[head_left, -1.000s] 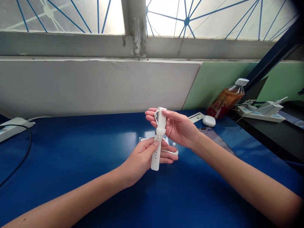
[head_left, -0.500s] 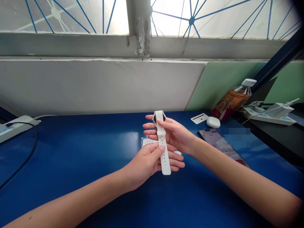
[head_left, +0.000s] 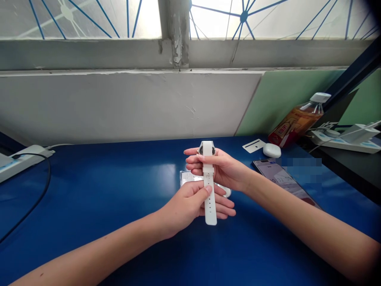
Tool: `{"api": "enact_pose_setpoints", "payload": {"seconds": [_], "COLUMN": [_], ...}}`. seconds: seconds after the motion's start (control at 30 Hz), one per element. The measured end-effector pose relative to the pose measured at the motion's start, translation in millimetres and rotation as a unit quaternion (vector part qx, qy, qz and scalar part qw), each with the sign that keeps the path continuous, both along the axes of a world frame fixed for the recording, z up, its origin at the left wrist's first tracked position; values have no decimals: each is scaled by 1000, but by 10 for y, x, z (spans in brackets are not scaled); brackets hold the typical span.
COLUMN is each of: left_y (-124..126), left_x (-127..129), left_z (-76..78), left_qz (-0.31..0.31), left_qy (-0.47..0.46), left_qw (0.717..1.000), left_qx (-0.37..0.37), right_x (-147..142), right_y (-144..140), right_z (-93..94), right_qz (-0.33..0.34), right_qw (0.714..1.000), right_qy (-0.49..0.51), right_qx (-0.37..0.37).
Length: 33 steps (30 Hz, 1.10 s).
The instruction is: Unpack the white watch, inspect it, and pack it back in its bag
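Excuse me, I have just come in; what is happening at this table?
A person holds a white-strapped watch above the blue table with both hands. The right hand grips its far end; the left hand pinches the strap lower, along the holes. A partly hidden packet shows behind the left hand.

On the phone (head_left: 290, 182), to the right of the right hand (head_left: 222, 167), large digits show; "32" can be made out, but the figures around it are unclear. The bottle (head_left: 297, 123), farther off beyond that hand, bears a printed label whose wording is too small to read. The packet (head_left: 187, 176) just beyond the left hand (head_left: 190, 202) carries tiny, illegible print.
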State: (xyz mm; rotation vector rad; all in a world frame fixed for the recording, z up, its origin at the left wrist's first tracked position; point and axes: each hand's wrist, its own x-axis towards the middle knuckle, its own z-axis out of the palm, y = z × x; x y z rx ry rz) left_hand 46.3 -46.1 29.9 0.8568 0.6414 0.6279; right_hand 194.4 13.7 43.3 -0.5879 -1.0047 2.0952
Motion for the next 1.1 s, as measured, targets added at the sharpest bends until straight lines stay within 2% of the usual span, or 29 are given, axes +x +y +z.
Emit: {"api": "enact_pose_setpoints", "payload": {"seconds": [0.6, 0.83, 1.1], "left_y": [-17, 31, 62], "left_x": [-16, -26, -15], "left_z": [25, 54, -10], "left_qz": [2, 3, 21], "left_qy": [-2, -10, -23], "left_qw": [1000, 1000, 999], "left_qx": [-26, -23, -31], "right_x": [-36, -3, 5], "right_y": [3, 19, 6], "right_z": [-34, 19, 23], "right_qz": [-6, 9, -8], "right_qw": [999, 998, 996], "right_qy": [-4, 34, 61], "right_qx": [-33, -48, -61]}}
